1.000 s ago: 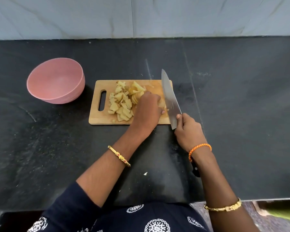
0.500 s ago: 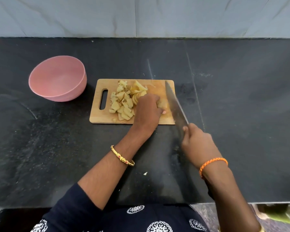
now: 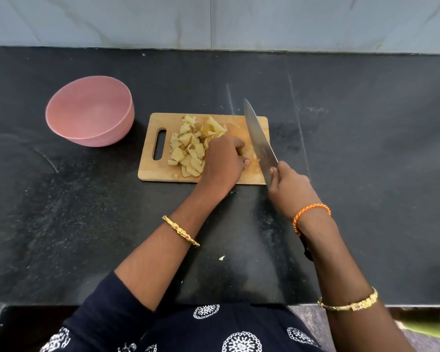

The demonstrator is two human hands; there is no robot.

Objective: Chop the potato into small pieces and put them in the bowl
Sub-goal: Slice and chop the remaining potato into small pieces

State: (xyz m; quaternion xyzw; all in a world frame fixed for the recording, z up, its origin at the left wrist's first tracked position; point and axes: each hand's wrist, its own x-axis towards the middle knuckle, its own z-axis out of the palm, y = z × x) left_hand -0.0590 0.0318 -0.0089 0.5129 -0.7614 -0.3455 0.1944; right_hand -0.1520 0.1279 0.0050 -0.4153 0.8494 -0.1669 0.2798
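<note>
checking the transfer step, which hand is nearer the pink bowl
Left. The left hand is on the cutting board, beside the cut potato pieces, just right of the pink bowl. The right hand grips the knife off the board's right edge, farther away.

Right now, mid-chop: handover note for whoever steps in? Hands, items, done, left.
Left hand: curled over the uncut potato on the cutting board.
Right hand: grips the knife, blade angled over the board's right side.
Chopped pieces: piled mid-board.
Pink bowl: left of the board, nothing in it.
Done: most of the chopping.
Left: finish the last piece, move everything to the bowl.
</note>
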